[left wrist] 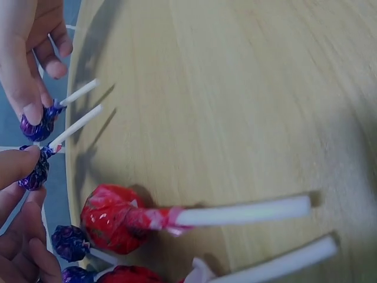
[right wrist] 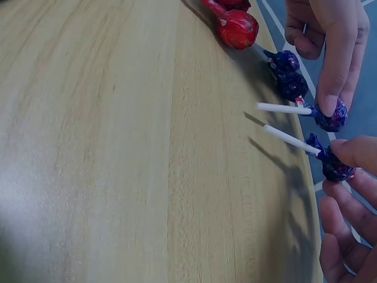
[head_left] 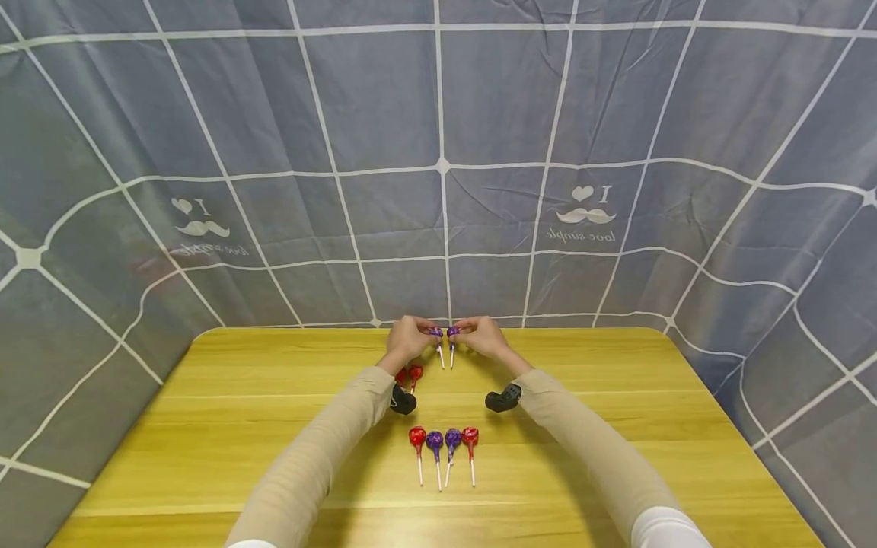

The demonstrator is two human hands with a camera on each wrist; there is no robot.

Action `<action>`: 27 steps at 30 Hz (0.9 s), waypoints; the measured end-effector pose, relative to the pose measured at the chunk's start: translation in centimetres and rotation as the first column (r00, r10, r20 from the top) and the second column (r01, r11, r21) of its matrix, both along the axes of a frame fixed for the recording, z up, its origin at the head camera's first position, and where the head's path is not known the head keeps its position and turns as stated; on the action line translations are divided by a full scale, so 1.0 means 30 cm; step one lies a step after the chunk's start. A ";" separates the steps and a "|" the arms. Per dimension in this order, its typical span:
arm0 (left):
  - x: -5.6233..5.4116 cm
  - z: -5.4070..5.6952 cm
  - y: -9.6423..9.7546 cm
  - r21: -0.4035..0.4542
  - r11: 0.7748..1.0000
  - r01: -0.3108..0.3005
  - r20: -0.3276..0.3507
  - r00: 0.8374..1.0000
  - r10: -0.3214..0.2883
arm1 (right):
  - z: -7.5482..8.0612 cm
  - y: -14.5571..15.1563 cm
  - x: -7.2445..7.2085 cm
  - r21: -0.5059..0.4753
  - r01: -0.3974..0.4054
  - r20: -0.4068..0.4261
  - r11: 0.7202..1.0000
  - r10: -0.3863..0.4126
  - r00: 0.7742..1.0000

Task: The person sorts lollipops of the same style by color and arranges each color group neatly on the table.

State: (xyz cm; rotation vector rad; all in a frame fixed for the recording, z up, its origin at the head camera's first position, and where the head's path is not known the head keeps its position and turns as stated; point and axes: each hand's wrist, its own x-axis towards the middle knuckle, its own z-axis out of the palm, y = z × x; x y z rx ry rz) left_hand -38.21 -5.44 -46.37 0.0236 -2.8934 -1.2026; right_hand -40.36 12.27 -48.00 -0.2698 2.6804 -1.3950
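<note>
Near the table's far edge, my left hand [head_left: 409, 337] pinches a purple-wrapped lollipop [left wrist: 36, 171] by its candy head between thumb and fingers. Just to the right, my right hand [head_left: 483, 337] pinches a matching purple lollipop [right wrist: 337, 167] the same way. The two lollipops are side by side, white sticks pointing back toward the near side. Beside my left wrist lie two red lollipops, one red lollipop [left wrist: 112, 218] lying in front of the other. Beyond them are two more purple lollipops, one a purple lollipop [left wrist: 70, 243], hidden behind my left hand in the head view.
Closer to me on the wooden table [head_left: 582, 472] lies a row of lollipops: a red lollipop [head_left: 417, 436], two purple lollipops in the middle, and another red lollipop [head_left: 470, 436] on the right. A grey checked cloth [head_left: 384, 228] hangs behind the table and along both sides.
</note>
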 end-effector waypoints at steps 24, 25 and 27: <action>-0.021 0.003 0.037 -0.267 0.964 -0.002 0.026 1.000 0.009 | -0.021 -0.010 -0.023 0.148 0.037 -0.003 0.988 -0.037 0.999; -0.023 0.001 0.039 -0.274 0.962 -0.002 0.025 1.000 0.010 | -0.022 -0.010 -0.023 0.159 0.042 -0.005 0.986 -0.042 0.999; -0.027 -0.004 0.043 -0.281 0.960 -0.006 0.021 1.000 0.013 | -0.023 -0.008 -0.024 0.171 0.049 -0.004 0.984 -0.049 0.999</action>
